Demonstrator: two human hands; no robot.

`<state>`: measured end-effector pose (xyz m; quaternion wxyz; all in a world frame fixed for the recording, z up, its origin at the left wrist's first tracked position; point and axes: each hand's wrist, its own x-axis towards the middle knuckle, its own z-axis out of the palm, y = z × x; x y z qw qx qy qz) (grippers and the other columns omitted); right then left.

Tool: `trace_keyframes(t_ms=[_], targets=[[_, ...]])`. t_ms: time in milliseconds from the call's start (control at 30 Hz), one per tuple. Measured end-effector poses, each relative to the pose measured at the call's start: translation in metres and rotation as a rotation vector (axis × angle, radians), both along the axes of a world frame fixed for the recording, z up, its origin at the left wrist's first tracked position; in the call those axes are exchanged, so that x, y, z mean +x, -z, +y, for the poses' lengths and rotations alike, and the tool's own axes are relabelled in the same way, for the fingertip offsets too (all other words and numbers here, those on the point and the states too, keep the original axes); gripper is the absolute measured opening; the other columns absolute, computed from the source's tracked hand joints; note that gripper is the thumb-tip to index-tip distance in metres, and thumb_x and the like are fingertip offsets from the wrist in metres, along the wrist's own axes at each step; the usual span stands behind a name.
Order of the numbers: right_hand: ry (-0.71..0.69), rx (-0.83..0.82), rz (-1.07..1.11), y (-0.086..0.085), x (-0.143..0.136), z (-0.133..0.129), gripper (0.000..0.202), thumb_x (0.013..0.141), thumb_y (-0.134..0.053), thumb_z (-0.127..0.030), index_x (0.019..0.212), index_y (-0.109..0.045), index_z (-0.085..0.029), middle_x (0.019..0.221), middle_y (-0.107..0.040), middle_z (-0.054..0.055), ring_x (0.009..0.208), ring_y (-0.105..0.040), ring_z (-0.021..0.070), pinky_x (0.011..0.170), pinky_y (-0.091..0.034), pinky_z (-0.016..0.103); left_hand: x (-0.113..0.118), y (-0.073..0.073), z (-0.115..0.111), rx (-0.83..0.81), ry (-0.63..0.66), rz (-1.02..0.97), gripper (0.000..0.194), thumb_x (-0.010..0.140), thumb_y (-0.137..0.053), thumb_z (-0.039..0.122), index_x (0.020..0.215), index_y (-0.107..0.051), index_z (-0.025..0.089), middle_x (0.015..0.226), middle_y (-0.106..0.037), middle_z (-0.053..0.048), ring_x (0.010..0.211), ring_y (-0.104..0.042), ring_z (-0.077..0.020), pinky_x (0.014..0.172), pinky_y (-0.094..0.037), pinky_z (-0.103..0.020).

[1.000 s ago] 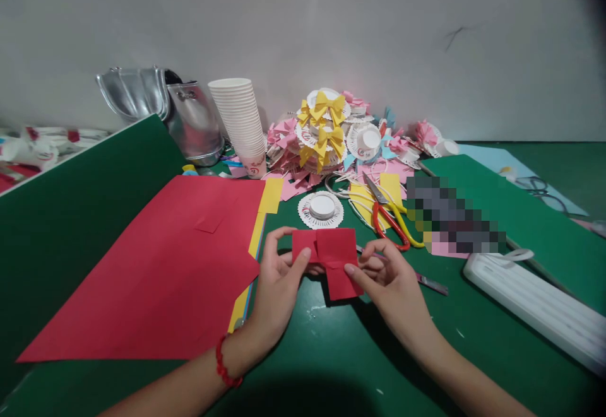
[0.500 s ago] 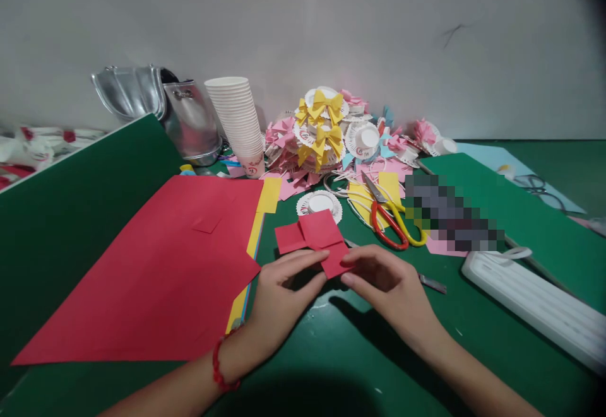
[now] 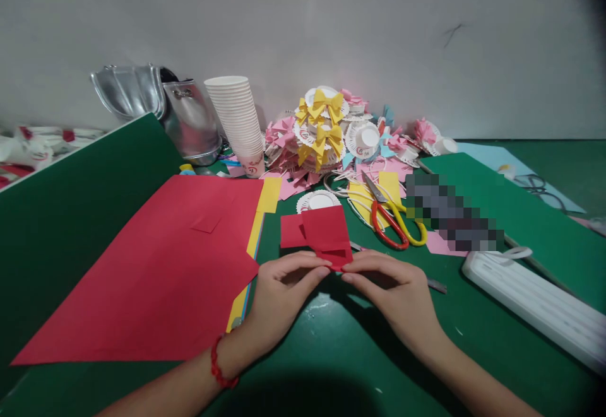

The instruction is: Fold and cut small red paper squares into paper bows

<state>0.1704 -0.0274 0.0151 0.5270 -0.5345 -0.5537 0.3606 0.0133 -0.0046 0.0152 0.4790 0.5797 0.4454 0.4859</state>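
Note:
A small red piece of paper (image 3: 326,229) with a fold across it is pinched at its near edge by both hands. My left hand (image 3: 284,287) grips the left end between thumb and fingers, with a red braided bracelet on the wrist. My right hand (image 3: 395,284) pinches the right end the same way. Another small red paper piece (image 3: 292,232) lies just behind and left of the folded one. Directly beyond is a white paper cup on a frilled base (image 3: 318,200), partly covered by the paper. Large red sheets (image 3: 156,272) lie to the left.
Red and yellow handled scissors (image 3: 391,224) lie right of centre. A stack of paper cups (image 3: 237,123) and a heap of paper crafts with bows (image 3: 326,130) stand against the wall. A white power strip (image 3: 534,310) lies at right; a silver bag (image 3: 189,120) stands back left.
The paper in my hands has turned squarer to me, and its near edge is now folded up. Both hands stay close to where they were.

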Motion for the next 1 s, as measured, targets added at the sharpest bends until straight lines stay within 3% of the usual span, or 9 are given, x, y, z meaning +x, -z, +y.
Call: trace_keyframes(t_ms=[367,700,1000], targets=[[0.007,-0.388,0.316,0.001,-0.004,0.001,0.011,0.053,-0.077,-0.022,0.058,-0.069,-0.017,0.058,-0.068,0.002,0.054,-0.062,0.0124,0.054,-0.050,0.021,0.006,0.000,0.003,-0.251,-0.080,-0.131,0.008,0.059,-0.071,0.012,0.057,-0.066,0.018,0.056,-0.067,0.004,0.054,-0.060,-0.0072,0.055,-0.048,-0.011],[0.050,-0.448,0.445,0.010,-0.005,0.002,0.015,0.049,-0.079,-0.023,0.053,-0.067,-0.015,0.054,-0.066,0.002,0.051,-0.059,0.0098,0.054,-0.047,0.021,0.003,0.010,0.007,-0.338,-0.074,-0.172,0.009,0.058,-0.074,0.018,0.060,-0.065,0.015,0.060,-0.067,0.002,0.058,-0.061,-0.0092,0.057,-0.048,-0.015],[0.031,-0.471,0.437,0.008,-0.003,0.000,0.015,0.052,-0.078,-0.026,0.058,-0.068,-0.015,0.056,-0.068,0.002,0.054,-0.061,0.0127,0.057,-0.048,0.024,0.004,0.002,0.005,-0.242,-0.050,-0.064,0.008,0.057,-0.073,0.015,0.062,-0.068,0.018,0.065,-0.070,0.001,0.064,-0.064,-0.0134,0.063,-0.052,-0.019]])
